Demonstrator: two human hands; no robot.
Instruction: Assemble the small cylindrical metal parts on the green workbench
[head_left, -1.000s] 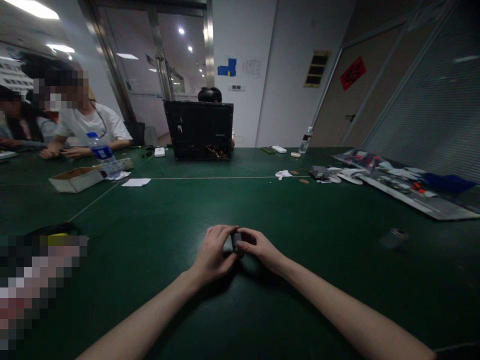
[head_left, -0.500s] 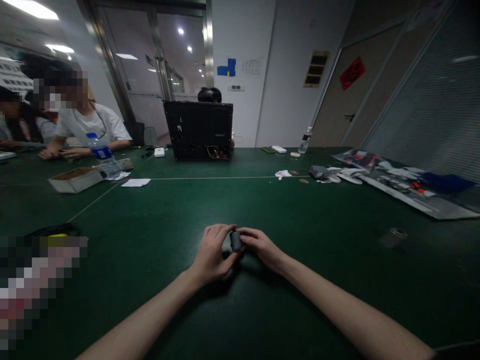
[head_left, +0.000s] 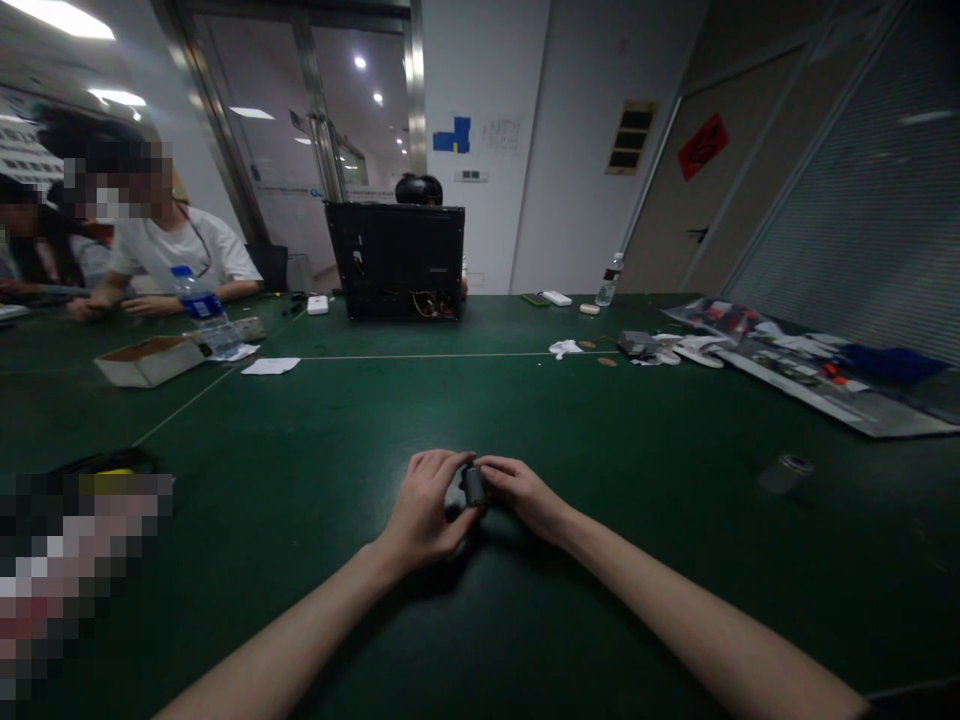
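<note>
Between my two hands, low over the green table [head_left: 360,420], is a small dark grey cylindrical part [head_left: 474,486]. My left hand [head_left: 427,505] curls round it from the left, fingertips at its top and thumb at its lower end. From the right, my right hand [head_left: 525,492] presses its fingertips against the part's side. The part's exact kind is too small to make out, and the fingers hide some of it. Off to the right stands a grey metal cylinder [head_left: 786,474], apart from both hands.
A black panel-like device [head_left: 397,260] stands across the table. At the left are an open box [head_left: 150,362], a water bottle [head_left: 206,315] and a seated person [head_left: 187,245]. A board with assorted items [head_left: 810,385] lies at the right. Another bottle [head_left: 609,280] stands farther back.
The grey part has turned slightly between my fingers and shifted a little to the right. Both hands stay in nearly the same place.
</note>
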